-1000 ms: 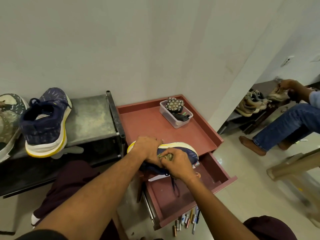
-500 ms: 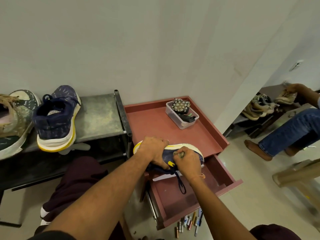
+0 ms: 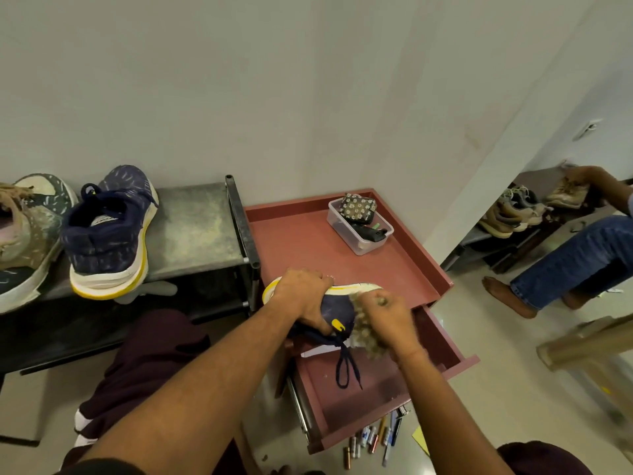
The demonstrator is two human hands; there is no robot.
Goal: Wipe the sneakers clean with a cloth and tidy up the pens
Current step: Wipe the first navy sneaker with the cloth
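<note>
I have the left hand (image 3: 301, 296) clamped over the left end of the navy sneaker (image 3: 337, 310), fingers curled round it. The shoe lies on its side at the front edge of the red-brown desk (image 3: 308, 241), with its white-and-yellow sole turned toward the wall. My right hand (image 3: 388, 317) is motion-blurred, but I can see it bunched around a fuzzy beige cloth (image 3: 366, 337), which is pressed against the sneaker's upper just beside the left hand. A dark lace (image 3: 346, 366) dangles from the shoe into the open drawer (image 3: 383, 392) below. The pens (image 3: 375, 437) lie scattered on the floor, just in front of the drawer's front panel. At the back of the desk stands a clear plastic box (image 3: 359, 246) holding a flower-patterned pouch (image 3: 358, 207). To my left, the matching navy sneaker (image 3: 109, 231) stands on a grey shoe rack (image 3: 195, 228), next to a green-and-tan shoe (image 3: 24, 231). At the right edge another person's leg in blue jeans (image 3: 575, 258) is in view.
</note>
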